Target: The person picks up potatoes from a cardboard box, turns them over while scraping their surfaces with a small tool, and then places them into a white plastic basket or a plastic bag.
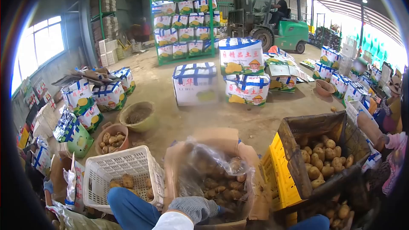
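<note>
My left hand, in a grey knit glove below a white sleeve, reaches into an open cardboard box between my knees. Its fingers point down to the right among potatoes and are mostly hidden, so their grip does not show. Clear plastic film lines the box and lies partly over the potatoes. Left of the box, a white plastic crate holds a few potatoes. To the right, a dark-lined yellow crate holds many potatoes. My right hand is out of view.
Ahead stand packed potato cartons and a white carton. Tubs sit front left. A green forklift with a seated person is behind, beside a rack of cartons. A co-worker's pink sleeve shows at right.
</note>
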`<state>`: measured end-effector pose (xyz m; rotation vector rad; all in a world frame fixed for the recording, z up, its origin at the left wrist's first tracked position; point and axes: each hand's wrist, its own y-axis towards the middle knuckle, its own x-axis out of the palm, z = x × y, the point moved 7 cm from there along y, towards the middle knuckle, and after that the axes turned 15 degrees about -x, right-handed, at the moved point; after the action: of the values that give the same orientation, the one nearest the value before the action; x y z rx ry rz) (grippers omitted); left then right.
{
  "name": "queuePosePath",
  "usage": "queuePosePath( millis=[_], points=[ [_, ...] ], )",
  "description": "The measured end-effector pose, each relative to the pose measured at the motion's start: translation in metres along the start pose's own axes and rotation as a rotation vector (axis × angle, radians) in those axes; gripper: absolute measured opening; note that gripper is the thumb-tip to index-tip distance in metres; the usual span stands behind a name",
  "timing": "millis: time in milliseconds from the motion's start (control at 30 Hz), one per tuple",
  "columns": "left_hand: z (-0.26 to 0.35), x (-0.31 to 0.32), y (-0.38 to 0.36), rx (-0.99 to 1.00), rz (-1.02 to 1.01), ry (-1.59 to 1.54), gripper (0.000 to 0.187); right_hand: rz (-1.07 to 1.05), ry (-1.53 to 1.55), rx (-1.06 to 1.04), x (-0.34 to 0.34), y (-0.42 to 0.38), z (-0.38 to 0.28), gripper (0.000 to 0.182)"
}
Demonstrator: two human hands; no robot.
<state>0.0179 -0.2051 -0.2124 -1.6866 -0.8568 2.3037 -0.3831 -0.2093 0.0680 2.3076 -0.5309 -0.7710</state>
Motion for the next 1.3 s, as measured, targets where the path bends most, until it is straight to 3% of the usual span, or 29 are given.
queuePosePath(
  millis=[100, 200, 367, 400, 467, 600, 733, 800, 833, 867, 900, 933, 1000, 1033, 1100, 1133, 1167, 1233, 1300],
  points=[
    [-0.007, -0.001, -0.009, 0.008, -0.009, -0.066, 0.046, 0.191, 0.170, 0.031, -0.073, 0.026, -0.023, 0.038],
    [-0.013, -0.003, -0.027, 0.023, -0.029, -0.197, 0.047, 0.228, 0.427, 0.035, -0.106, 0.041, -0.067, 0.035],
    [-0.021, -0.026, -0.084, 0.073, -0.195, -0.806, 0.051, -0.247, 0.661, 0.135, 0.009, 0.012, -0.152, 0.023],
    [-0.021, -0.030, -0.097, 0.079, -0.236, -0.947, 0.051, -0.341, 0.757, 0.275, 0.036, -0.007, -0.152, 0.027],
    [-0.029, -0.046, -0.124, 0.107, -0.309, -1.247, 0.053, -0.488, 0.762, 0.349, 0.087, -0.048, -0.138, 0.020],
    [-0.029, -0.083, -0.157, 0.261, -0.339, -1.651, 0.055, -0.811, 0.746, 0.413, 0.149, -0.115, -0.110, 0.033],
    [-0.017, -0.098, -0.182, 0.276, -0.313, -1.551, 0.062, -0.816, 1.102, 0.370, 0.181, -0.136, -0.140, 0.048],
    [-0.004, -0.102, -0.201, 0.228, -0.329, -1.388, 0.072, -0.857, 1.215, 0.472, 0.190, -0.142, -0.130, 0.053],
    [0.001, -0.118, -0.220, 0.229, -0.232, -1.295, 0.074, -0.881, 1.369, 0.534, 0.192, -0.139, -0.137, 0.057],
    [0.005, -0.134, -0.232, 0.232, -0.162, -1.202, 0.076, -0.922, 1.294, 0.402, 0.186, -0.127, -0.151, 0.063],
    [0.020, -0.152, -0.238, 0.700, -0.057, -1.448, 0.077, -0.952, 1.217, 0.272, 0.179, -0.116, -0.164, 0.070],
    [0.024, -0.157, -0.247, 0.698, -0.070, -1.548, 0.074, -0.916, 1.194, 0.261, 0.183, -0.122, -0.150, 0.078],
    [0.022, -0.157, -0.241, 0.613, 0.104, -1.220, 0.062, -1.046, 1.163, 0.238, 0.176, -0.122, -0.159, 0.092],
    [0.024, -0.156, -0.243, 0.565, -0.045, -1.300, 0.067, -1.067, 1.157, 0.241, 0.176, -0.123, -0.155, 0.094],
    [0.015, -0.146, -0.237, 0.369, 0.095, -1.214, 0.073, -1.090, 1.170, 0.203, 0.177, -0.121, -0.155, 0.096],
    [0.011, -0.143, -0.234, 0.348, 0.174, -1.148, 0.071, -1.068, 1.222, 0.312, 0.171, -0.117, -0.165, 0.097],
    [0.006, -0.139, -0.232, 0.327, 0.258, -1.079, 0.069, -1.053, 1.168, 0.287, 0.172, -0.118, -0.162, 0.096],
    [-0.004, -0.123, -0.217, 0.374, 0.165, -1.278, 0.063, -1.041, 1.098, 0.269, 0.175, -0.120, -0.154, 0.095],
    [-0.010, -0.105, -0.199, 0.495, -0.227, -1.793, 0.056, -1.042, 1.099, 0.313, 0.175, -0.122, -0.150, 0.094]
  ],
)
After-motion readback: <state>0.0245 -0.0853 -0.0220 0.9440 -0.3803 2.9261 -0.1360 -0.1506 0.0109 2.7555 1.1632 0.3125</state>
